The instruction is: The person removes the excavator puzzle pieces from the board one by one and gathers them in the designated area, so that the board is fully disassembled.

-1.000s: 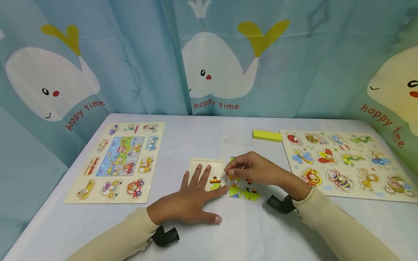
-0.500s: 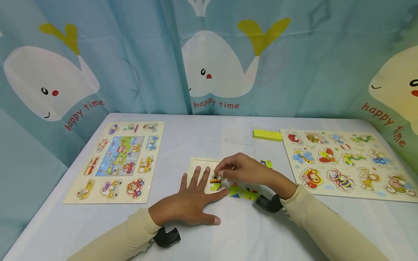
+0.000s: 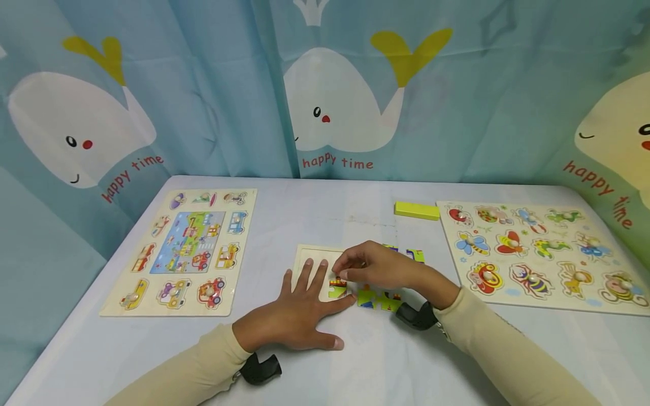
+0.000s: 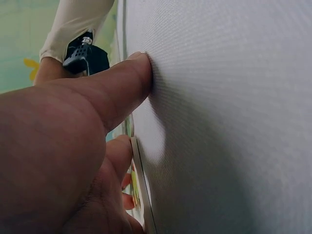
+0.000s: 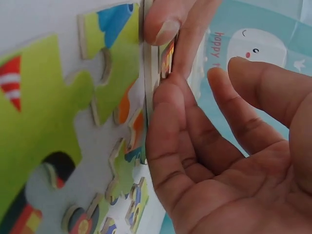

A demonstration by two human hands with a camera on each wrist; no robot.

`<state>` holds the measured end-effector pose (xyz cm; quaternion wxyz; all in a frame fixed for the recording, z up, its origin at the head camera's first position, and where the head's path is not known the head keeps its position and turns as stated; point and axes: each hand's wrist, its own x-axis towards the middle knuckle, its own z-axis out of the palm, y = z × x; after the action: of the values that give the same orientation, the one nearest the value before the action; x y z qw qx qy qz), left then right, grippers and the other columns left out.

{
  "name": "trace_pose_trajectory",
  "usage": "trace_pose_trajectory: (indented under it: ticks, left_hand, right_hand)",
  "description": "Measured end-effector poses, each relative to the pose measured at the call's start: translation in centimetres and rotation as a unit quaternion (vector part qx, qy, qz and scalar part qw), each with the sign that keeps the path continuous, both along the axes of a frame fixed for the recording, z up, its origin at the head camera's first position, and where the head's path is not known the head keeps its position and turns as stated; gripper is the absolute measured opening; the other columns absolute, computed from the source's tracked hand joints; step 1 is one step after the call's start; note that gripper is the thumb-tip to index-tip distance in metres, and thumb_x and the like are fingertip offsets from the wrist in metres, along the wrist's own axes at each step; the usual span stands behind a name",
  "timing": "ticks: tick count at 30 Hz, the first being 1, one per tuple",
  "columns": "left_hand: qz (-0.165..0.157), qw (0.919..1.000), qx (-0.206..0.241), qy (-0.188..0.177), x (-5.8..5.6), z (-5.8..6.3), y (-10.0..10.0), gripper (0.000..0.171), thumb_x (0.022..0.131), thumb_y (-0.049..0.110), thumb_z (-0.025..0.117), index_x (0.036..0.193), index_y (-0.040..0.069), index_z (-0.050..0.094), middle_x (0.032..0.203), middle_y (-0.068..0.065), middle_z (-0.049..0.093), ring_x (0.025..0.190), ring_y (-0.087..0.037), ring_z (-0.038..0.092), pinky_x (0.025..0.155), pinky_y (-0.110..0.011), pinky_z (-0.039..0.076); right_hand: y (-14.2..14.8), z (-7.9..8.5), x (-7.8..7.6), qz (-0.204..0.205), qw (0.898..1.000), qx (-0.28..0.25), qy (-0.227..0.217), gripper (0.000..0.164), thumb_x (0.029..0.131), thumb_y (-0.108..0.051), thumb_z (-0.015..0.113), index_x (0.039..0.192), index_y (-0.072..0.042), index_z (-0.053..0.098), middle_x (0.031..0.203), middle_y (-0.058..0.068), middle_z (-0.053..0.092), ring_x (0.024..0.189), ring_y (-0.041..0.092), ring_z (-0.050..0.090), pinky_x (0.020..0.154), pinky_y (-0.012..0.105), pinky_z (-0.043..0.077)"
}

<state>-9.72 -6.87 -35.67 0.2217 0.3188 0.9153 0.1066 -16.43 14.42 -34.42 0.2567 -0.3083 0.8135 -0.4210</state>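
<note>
In the head view, my left hand [image 3: 291,316] lies flat with spread fingers, three of them over the pale wooden puzzle tray [image 3: 320,248]. Its thumb [image 4: 129,78] rests on the cloth in the left wrist view. My right hand [image 3: 381,268] bends over the tray's right side, with curled fingers at a small jigsaw piece [image 3: 337,288] in the tray. That piece [image 5: 168,56], orange and yellow, meets the fingertips in the right wrist view; its grip is partly hidden. Loose green jigsaw pieces [image 3: 367,299] lie right of the tray, some hidden under my right hand.
A vehicle peg board [image 3: 137,304] lies at the left and an insect peg board [image 3: 447,225] at the right. Near the latter's corner is a yellow-green block [image 3: 416,210]. A whale-print curtain [image 3: 228,113] hangs behind the white-covered table [image 3: 294,208].
My right hand has moved left from the loose pieces to the tray and now stays there, partly covering the piece in it. My left hand has stayed in place.
</note>
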Motion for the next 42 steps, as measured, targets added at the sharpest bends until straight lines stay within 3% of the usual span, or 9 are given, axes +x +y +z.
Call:
trace_pose_trajectory:
  ticks: [11,21,27,37,42]
  left_hand:
    - [0.001,1.0,0.0,-0.001,-0.1,0.0,0.0,0.072,0.088,0.063,0.058,0.151,0.043,0.031,0.16,-0.017,-0.011,0.142,-0.041,-0.019,0.105,-0.069,-0.001]
    - [0.0,1.0,0.0,-0.003,-0.1,0.1,-0.1,0.072,0.088,0.063,0.057,0.151,0.042,0.031,0.16,-0.017,-0.01,0.142,-0.041,-0.018,0.105,-0.069,0.0]
    - [0.0,1.0,-0.002,-0.003,-0.1,0.0,-0.1,0.071,0.088,0.063,0.057,0.151,0.044,0.029,0.16,-0.016,-0.012,0.142,-0.041,-0.02,0.105,-0.069,-0.001]
    - [0.001,0.9999,-0.011,0.004,-0.1,-0.1,0.1,0.072,0.088,0.064,0.057,0.151,0.046,0.029,0.16,-0.016,-0.011,0.142,-0.041,-0.018,0.105,-0.069,0.001]
    - [0.004,0.9999,-0.009,0.001,0.0,-0.1,0.1,0.072,0.087,0.065,0.057,0.151,0.045,0.03,0.16,-0.017,-0.012,0.142,-0.041,-0.019,0.106,-0.068,0.0]
  right_hand:
    - [0.3,0.3,0.0,0.002,1.0,-0.012,0.022,0.018,0.096,-0.008,0.06,0.111,-0.003,0.069,0.104,0.003,0.069,0.087,0.019,0.06,0.072,0.03,0.049]
    - [0.1,-0.1,-0.1,0.013,0.999,-0.043,-0.003,0.021,0.093,-0.002,0.064,0.113,0.0,0.066,0.109,0.009,0.066,0.091,0.02,0.066,0.079,0.031,0.052]
    - [-0.6,-0.8,0.1,0.02,0.998,-0.053,-0.029,0.017,0.092,0.002,0.062,0.108,0.002,0.067,0.094,0.006,0.067,0.082,0.019,0.061,0.073,0.028,0.051]
    - [-0.8,-0.9,0.1,0.022,0.998,-0.058,-0.012,0.015,0.09,0.005,0.06,0.102,0.001,0.07,0.089,0.005,0.069,0.077,0.018,0.062,0.069,0.027,0.051]
    - [-0.1,-0.5,0.0,-0.011,0.999,-0.045,0.018,0.017,0.093,0.002,0.061,0.105,-0.001,0.072,0.097,0.003,0.072,0.077,0.019,0.064,0.065,0.026,0.049]
